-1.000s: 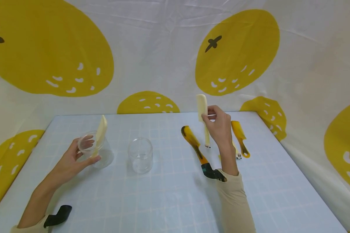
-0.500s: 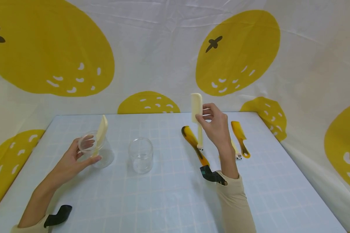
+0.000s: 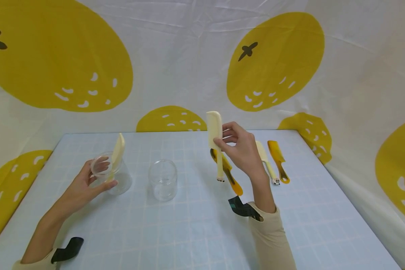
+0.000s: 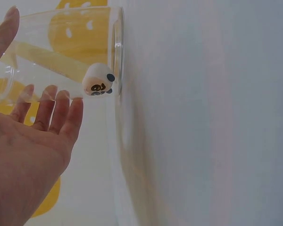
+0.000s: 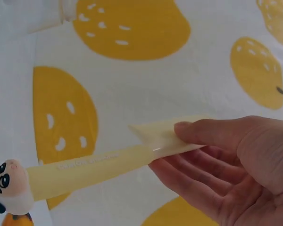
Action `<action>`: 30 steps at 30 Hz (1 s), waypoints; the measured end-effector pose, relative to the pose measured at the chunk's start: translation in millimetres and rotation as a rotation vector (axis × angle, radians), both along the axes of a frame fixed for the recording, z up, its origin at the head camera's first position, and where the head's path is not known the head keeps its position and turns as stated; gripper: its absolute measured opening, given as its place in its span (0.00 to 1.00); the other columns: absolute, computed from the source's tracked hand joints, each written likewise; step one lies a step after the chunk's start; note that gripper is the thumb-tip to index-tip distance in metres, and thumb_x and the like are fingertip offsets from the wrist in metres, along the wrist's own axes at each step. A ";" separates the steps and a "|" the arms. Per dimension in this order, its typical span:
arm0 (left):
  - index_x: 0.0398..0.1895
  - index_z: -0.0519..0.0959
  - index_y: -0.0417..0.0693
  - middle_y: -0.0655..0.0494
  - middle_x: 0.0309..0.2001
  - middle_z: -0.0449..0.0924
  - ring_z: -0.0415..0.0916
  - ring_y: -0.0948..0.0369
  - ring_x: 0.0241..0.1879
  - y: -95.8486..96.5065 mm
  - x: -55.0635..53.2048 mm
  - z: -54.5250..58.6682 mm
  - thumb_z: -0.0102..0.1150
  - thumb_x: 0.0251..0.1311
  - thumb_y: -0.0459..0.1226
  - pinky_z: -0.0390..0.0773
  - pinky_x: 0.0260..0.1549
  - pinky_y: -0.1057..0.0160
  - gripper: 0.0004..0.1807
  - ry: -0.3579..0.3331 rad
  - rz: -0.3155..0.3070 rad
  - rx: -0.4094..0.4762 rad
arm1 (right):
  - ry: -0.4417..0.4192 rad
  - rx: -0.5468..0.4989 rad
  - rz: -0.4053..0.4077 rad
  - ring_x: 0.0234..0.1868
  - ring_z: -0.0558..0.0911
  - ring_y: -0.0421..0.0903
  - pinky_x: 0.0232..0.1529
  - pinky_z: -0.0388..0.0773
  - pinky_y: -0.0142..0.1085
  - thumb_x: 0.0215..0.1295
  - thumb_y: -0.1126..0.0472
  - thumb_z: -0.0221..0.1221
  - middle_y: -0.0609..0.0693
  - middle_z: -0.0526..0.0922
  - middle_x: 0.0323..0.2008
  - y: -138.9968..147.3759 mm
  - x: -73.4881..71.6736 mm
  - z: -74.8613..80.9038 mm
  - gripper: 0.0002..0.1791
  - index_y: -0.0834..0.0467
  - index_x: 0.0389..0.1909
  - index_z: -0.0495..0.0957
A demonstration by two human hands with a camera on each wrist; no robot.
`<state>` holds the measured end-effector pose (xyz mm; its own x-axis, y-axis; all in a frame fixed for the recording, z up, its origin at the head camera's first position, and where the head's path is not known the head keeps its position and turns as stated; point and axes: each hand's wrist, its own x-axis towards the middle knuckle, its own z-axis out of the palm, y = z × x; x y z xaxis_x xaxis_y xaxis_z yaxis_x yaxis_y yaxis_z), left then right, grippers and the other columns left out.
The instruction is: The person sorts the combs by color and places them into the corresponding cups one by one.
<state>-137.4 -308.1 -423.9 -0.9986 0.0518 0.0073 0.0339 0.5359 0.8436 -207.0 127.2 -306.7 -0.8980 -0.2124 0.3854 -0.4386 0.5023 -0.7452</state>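
Observation:
My left hand [image 3: 82, 189] grips a clear glass cup [image 3: 123, 183] at the table's left, thumb and fingers round its sides. A cream comb [image 3: 118, 152] leans inside that cup. Its panda-head end [image 4: 98, 80] is down near the base, as the left wrist view shows. Over the table's right half, my right hand [image 3: 239, 148] pinches another cream comb [image 3: 214, 129] by its toothed part between thumb and fingers. This comb is upright in the air, panda head [image 5: 12, 183] downward. Between the hands stands a second clear glass cup [image 3: 162, 183].
Below my right hand lies an amber-and-dark comb [image 3: 234, 182], partly hidden by the held comb. Right of my forearm lie a cream panda comb [image 3: 267, 163] and another amber comb [image 3: 276, 155]. A fruit-print sheet [image 3: 175, 67] hangs behind the table [image 3: 175, 232].
My right hand has moved left with the upright comb, rising slightly and then lowering. More of the cream comb on the table shows now. My left hand and the cups stay put.

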 end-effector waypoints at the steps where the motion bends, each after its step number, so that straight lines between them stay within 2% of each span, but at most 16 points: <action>1: 0.81 0.48 0.52 0.35 0.74 0.58 0.53 0.36 0.72 -0.1 -0.1 -0.3 0.69 0.65 0.47 0.52 0.66 0.24 0.50 0.003 -0.002 -0.001 | -0.002 -0.002 0.012 0.41 0.89 0.49 0.43 0.88 0.46 0.65 0.64 0.70 0.55 0.88 0.42 -1.5 1.1 0.6 0.18 0.62 0.52 0.78; 9: 0.81 0.48 0.51 0.34 0.74 0.58 0.52 0.36 0.72 0.9 0.1 0.6 0.70 0.65 0.47 0.52 0.66 0.24 0.50 0.004 0.001 -0.003 | -0.031 -0.012 0.090 0.40 0.89 0.47 0.38 0.87 0.42 0.64 0.62 0.72 0.53 0.88 0.41 -11.1 9.2 5.0 0.18 0.60 0.51 0.78; 15: 0.81 0.48 0.54 0.35 0.74 0.58 0.53 0.37 0.72 0.4 0.7 0.0 0.69 0.65 0.48 0.52 0.67 0.25 0.49 0.011 0.000 -0.006 | -0.099 -0.058 0.154 0.39 0.89 0.47 0.35 0.88 0.39 0.63 0.62 0.72 0.52 0.88 0.40 -17.8 13.4 6.8 0.18 0.60 0.51 0.78; 16: 0.81 0.49 0.54 0.36 0.74 0.59 0.53 0.38 0.72 0.4 1.0 -0.1 0.69 0.66 0.48 0.51 0.69 0.27 0.49 0.014 0.000 -0.009 | -0.115 -0.077 0.169 0.39 0.89 0.47 0.34 0.88 0.40 0.63 0.63 0.72 0.53 0.88 0.40 -19.3 14.1 7.2 0.18 0.60 0.51 0.78; 19: 0.81 0.49 0.55 0.38 0.73 0.60 0.55 0.40 0.72 0.5 2.1 0.1 0.69 0.66 0.48 0.54 0.77 0.48 0.48 0.022 -0.001 -0.021 | -0.160 -0.131 0.209 0.38 0.89 0.48 0.35 0.89 0.40 0.62 0.64 0.72 0.54 0.88 0.40 -24.3 16.6 8.2 0.18 0.61 0.49 0.78; 21: 0.81 0.49 0.55 0.39 0.73 0.60 0.55 0.41 0.71 0.5 2.5 0.7 0.69 0.66 0.48 0.54 0.77 0.51 0.48 0.024 0.000 -0.023 | -0.188 -0.155 0.232 0.38 0.88 0.48 0.36 0.89 0.41 0.62 0.65 0.72 0.54 0.88 0.39 -27.6 18.3 8.5 0.17 0.61 0.49 0.78; 23: 0.81 0.49 0.54 0.38 0.74 0.60 0.55 0.40 0.71 0.6 2.3 0.7 0.69 0.66 0.48 0.54 0.77 0.47 0.48 0.024 -0.003 -0.018 | -0.210 -0.177 0.259 0.38 0.88 0.49 0.37 0.89 0.42 0.62 0.65 0.72 0.54 0.87 0.39 -30.6 19.8 8.3 0.17 0.60 0.48 0.77; 25: 0.80 0.49 0.53 0.37 0.74 0.60 0.54 0.39 0.72 0.8 2.0 1.2 0.69 0.66 0.47 0.52 0.72 0.32 0.48 0.018 -0.003 -0.011 | -0.232 -0.200 0.289 0.39 0.88 0.49 0.38 0.89 0.44 0.62 0.65 0.72 0.54 0.87 0.39 -33.6 21.2 7.9 0.17 0.60 0.48 0.78; 26: 0.80 0.49 0.52 0.37 0.74 0.60 0.54 0.38 0.72 0.8 1.9 1.3 0.69 0.66 0.47 0.52 0.69 0.28 0.48 0.016 -0.003 -0.008 | -0.243 -0.210 0.305 0.39 0.88 0.50 0.38 0.89 0.45 0.63 0.66 0.72 0.55 0.87 0.39 -35.1 22.0 7.7 0.17 0.60 0.49 0.77; 30: 0.80 0.49 0.51 0.36 0.74 0.59 0.53 0.37 0.72 1.9 1.4 2.8 0.70 0.65 0.48 0.53 0.67 0.25 0.49 0.005 0.000 -0.004 | -0.281 -0.275 0.372 0.39 0.88 0.53 0.39 0.89 0.48 0.63 0.69 0.70 0.58 0.85 0.39 -40.3 23.8 7.4 0.17 0.63 0.50 0.77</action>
